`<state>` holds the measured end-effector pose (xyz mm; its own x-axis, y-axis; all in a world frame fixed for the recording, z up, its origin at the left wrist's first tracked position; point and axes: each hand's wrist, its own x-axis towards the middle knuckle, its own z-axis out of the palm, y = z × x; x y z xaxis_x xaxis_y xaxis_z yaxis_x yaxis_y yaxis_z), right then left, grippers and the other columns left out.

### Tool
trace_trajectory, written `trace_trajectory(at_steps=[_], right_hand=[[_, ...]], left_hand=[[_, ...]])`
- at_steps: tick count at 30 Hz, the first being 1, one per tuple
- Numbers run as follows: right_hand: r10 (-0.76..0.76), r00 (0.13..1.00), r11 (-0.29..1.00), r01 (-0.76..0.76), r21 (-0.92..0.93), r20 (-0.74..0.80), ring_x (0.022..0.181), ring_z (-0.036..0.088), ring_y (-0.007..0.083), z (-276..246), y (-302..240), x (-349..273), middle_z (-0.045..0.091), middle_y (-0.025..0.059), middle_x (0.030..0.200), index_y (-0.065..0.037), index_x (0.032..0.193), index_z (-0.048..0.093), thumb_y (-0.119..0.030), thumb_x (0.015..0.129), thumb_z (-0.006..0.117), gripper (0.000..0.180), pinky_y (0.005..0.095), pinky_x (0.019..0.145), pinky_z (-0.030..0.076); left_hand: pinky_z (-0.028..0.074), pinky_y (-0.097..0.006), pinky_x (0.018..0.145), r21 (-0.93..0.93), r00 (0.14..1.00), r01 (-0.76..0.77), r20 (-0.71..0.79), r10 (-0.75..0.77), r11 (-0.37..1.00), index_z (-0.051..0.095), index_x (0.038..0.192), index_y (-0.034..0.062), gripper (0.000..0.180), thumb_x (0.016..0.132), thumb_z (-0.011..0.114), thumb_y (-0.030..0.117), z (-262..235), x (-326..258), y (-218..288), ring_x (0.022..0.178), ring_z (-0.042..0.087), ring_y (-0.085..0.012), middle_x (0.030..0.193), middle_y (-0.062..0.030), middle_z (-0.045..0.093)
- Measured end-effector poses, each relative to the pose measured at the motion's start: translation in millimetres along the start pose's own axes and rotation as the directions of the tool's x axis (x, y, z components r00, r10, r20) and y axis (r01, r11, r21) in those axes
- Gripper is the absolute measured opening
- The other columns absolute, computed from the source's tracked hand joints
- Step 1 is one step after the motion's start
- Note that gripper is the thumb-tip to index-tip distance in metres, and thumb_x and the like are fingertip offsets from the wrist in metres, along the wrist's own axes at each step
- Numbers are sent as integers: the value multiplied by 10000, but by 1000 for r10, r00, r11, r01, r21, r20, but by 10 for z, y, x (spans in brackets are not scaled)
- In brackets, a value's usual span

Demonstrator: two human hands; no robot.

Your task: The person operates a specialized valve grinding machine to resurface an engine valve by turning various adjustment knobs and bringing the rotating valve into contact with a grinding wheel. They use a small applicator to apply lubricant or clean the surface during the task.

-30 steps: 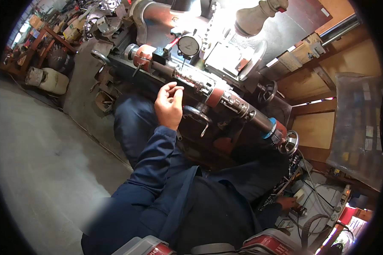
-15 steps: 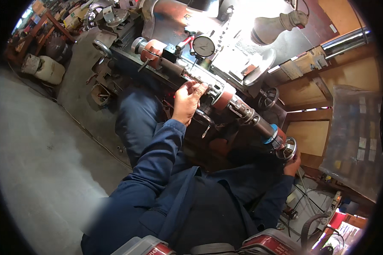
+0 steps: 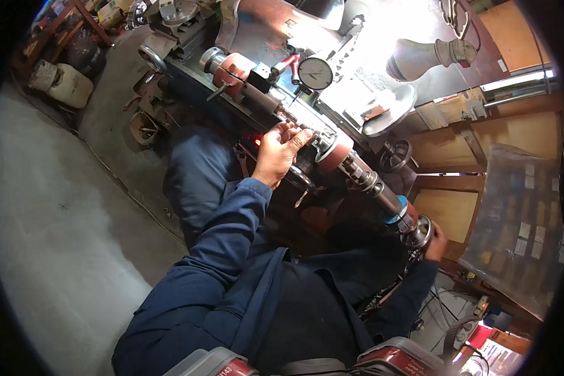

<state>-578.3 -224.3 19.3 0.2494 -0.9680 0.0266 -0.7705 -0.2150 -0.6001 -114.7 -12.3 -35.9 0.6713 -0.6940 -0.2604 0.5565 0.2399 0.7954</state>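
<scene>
My left hand (image 3: pixel 278 154) is closed at a slim metal shaft (image 3: pixel 286 114) on the machine, thumb and fingers pinched around it; its fingertips are partly hidden. Down at the machine's right end, my right hand (image 3: pixel 437 242) grips the rim of a shiny metal handwheel (image 3: pixel 425 229). A dial gauge (image 3: pixel 314 74) with a round pale face stands just beyond my left hand. On either side of that hand are two reddish machine heads, the left one (image 3: pixel 234 70) and the right one (image 3: pixel 335 154). A dark metal spindle (image 3: pixel 386 199) runs from the right head toward the handwheel.
A lamp with a grey shade (image 3: pixel 420 59) lights the machine strongly. Another handwheel (image 3: pixel 396 155) sits behind the spindle, and a crank handle (image 3: pixel 302 197) is below my left hand. A wooden panel (image 3: pixel 446 205) and a plastic sheet (image 3: pixel 514 219) stand at the right.
My right hand has shifted upward around the handwheel's outer rim. The left hand stays at the shaft with its fingers slightly repositioned. The whole view has shifted a little.
</scene>
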Motion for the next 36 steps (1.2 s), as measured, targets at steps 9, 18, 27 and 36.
trace_trajectory(at_steps=[9, 18, 27, 36], right_hand=[[54, 959, 966, -121, 230, 279, 924, 626, 186, -259, 1157, 270, 673, 89, 1054, -5, 1053, 675, -134, 847, 643, 245, 369, 856, 489], [43, 954, 951, -130, 282, 295, 908, 623, 168, 130, 132, 288, 671, 75, 1097, -35, 1195, 617, -163, 834, 680, 389, 354, 857, 487], [104, 946, 899, -222, 377, 308, 919, 622, 169, 651, 191, 42, 667, 76, 1088, -22, 1191, 611, -139, 831, 677, 385, 347, 848, 494], [117, 939, 935, -215, 284, 324, 931, 620, 171, 420, 66, -178, 664, 77, 1080, -8, 1186, 604, -116, 828, 674, 381, 339, 839, 500]], left_hand=[[359, -175, 489, 10, 998, 44, 39, -45, 999, 560, 1072, 30, 335, 841, 746, 185, 14, 5, 23, 589, 445, -4, 826, 46, 578], [389, -187, 500, 75, 998, -39, 43, 36, 996, 508, 1210, -14, 338, 905, 606, 93, -121, -8, 34, 584, 505, -47, 891, -11, 648], [406, -165, 623, 210, 904, -339, -196, 379, 917, 477, 1027, 25, 391, 813, 778, 155, -193, -77, 66, 684, 450, -26, 785, 40, 463], [455, -378, 559, 744, 918, 18, -277, 283, 668, 480, 857, 47, 215, 781, 679, 76, -328, -194, -101, 573, 575, -238, 651, -86, 531]])
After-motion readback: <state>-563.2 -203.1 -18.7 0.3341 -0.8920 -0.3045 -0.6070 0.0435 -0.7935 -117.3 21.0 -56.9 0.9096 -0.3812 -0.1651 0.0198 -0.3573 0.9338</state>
